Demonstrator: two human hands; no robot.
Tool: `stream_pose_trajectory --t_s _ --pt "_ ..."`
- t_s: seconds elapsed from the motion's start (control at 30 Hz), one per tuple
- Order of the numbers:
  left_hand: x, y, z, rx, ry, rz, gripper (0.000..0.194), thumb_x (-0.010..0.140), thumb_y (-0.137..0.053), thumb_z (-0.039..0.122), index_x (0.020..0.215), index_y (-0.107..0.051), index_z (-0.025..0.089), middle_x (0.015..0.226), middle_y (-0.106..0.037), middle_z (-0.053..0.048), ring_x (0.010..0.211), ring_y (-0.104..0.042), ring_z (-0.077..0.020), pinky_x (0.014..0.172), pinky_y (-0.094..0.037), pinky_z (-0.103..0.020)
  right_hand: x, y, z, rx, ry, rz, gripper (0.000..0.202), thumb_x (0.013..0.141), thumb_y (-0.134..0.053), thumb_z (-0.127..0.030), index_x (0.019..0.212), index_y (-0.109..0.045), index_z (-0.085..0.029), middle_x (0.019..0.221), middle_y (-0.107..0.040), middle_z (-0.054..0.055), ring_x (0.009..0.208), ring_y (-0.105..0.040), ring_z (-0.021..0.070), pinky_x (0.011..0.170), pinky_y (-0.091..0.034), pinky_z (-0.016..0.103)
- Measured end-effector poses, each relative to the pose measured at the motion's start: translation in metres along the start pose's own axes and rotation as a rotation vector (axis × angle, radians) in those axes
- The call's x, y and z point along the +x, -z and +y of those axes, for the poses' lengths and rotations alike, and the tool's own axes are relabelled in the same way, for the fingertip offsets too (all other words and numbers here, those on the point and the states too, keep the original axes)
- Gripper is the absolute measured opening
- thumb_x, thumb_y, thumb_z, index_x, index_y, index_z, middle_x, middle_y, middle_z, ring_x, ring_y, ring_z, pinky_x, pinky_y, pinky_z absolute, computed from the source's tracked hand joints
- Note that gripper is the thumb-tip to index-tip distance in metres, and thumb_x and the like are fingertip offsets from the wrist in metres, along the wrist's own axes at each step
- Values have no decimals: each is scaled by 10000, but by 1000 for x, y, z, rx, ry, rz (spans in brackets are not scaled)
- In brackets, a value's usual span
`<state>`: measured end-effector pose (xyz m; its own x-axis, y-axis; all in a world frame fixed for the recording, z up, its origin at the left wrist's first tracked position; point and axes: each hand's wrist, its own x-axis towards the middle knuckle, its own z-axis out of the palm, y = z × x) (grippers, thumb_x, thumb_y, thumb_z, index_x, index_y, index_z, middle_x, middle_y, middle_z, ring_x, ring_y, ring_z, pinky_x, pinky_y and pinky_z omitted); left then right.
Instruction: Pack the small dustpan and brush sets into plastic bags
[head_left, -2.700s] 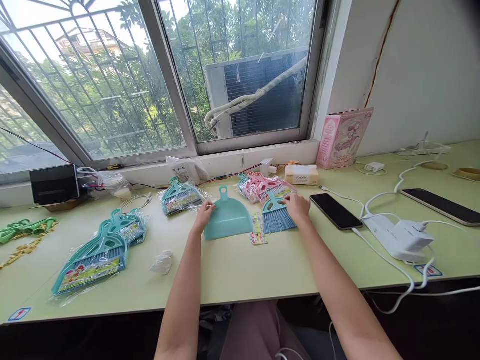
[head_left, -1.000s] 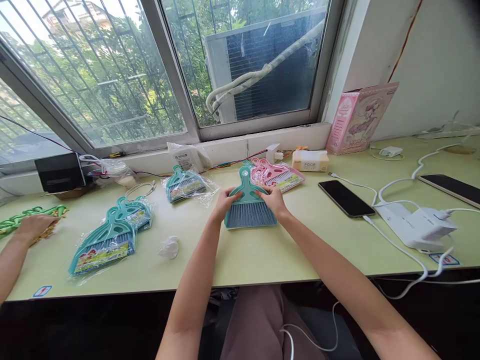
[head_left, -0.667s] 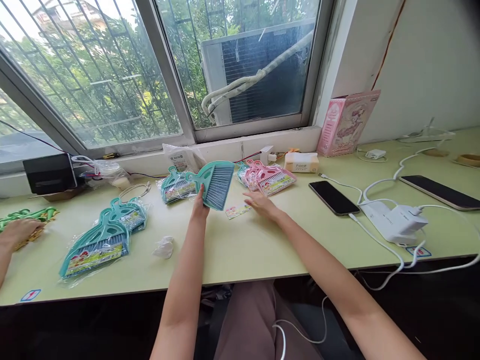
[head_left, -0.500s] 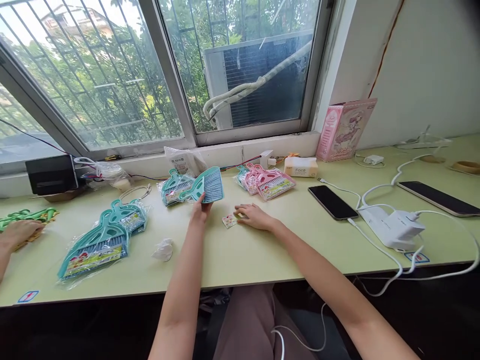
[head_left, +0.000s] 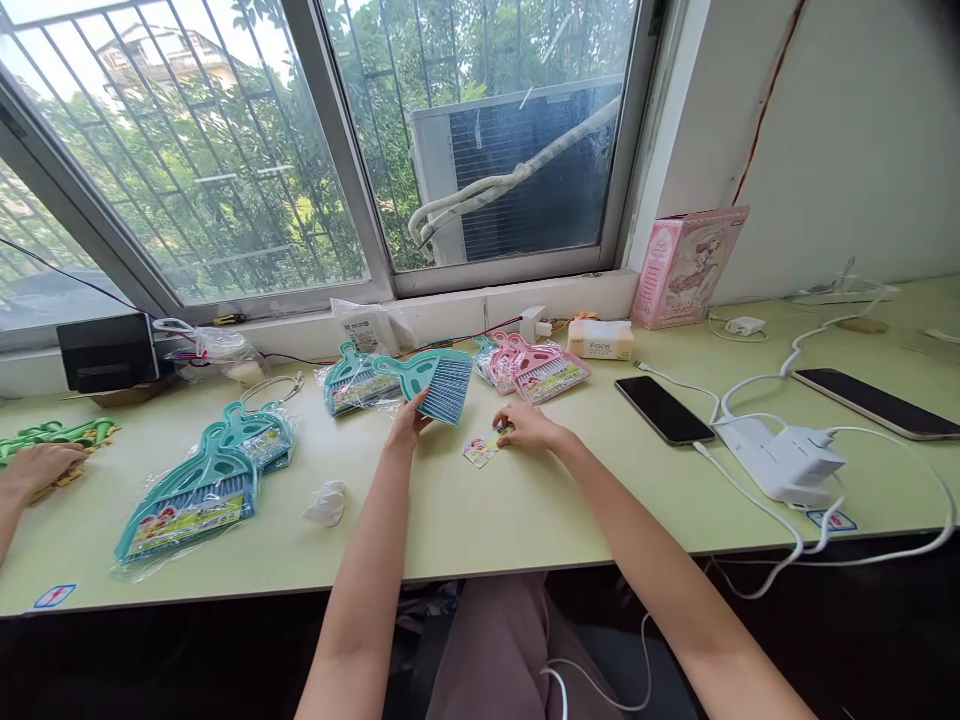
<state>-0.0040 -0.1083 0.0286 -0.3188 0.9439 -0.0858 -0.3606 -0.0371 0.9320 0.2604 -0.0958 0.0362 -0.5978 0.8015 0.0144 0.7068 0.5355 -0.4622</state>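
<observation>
My left hand [head_left: 407, 426] is closed around a teal dustpan [head_left: 416, 370] with a matching brush in it, blue bristles [head_left: 448, 390] facing up. The set is raised and tilted above the table. To its right, my right hand [head_left: 526, 425] pinches the edge of a small colourful printed card [head_left: 480, 449], just over the tabletop. Behind the left hand lies a wrapped teal dustpan set [head_left: 349, 385]. Pink wrapped dustpan sets [head_left: 551, 370] rest beyond the right hand.
More bagged teal dustpan sets [head_left: 199, 490] lie at left, near crumpled white paper [head_left: 325, 503]. Another person's hand [head_left: 46, 468] touches green items at the far left. A tissue pack [head_left: 600, 339], phone [head_left: 664, 409], tablet [head_left: 877, 402] and cabled power strip [head_left: 765, 460] are on the right.
The dustpan and brush in my left hand have swung rightward and come slightly lower. My right hand has moved right with the card, its fingers now more closed on it.
</observation>
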Motion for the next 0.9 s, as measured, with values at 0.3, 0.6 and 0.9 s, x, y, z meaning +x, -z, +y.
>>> stream_pose_trajectory --t_s 0.3,0.6,0.9 --pt "0 -3 -5 134 11 -97 401 615 -765 242 981 -605 217 892 -665 -34 731 -638 -161 690 -549 -305 2 -4 4 9 39 21 438 725 -786 -314 1139 -667 -234 1180 -624 94 1134 -573 261 939 -429 340" --pt "-7 -10 -2 161 -1 -136 364 630 -733 265 965 -609 199 867 -667 -40 720 -627 -167 637 -524 -278 3 -3 -15 275 234 109 181 734 -751 -293 890 -729 -204 1002 -678 44 963 -607 211 840 -440 313" --pt "-23 -28 -7 314 56 -342 380 659 -678 323 1004 -613 180 867 -692 -47 787 -661 -206 680 -507 -287 -7 10 -19 -271 243 540 248 972 -473 -275 927 -710 -217 1188 -630 91 1129 -496 268 921 -296 416"
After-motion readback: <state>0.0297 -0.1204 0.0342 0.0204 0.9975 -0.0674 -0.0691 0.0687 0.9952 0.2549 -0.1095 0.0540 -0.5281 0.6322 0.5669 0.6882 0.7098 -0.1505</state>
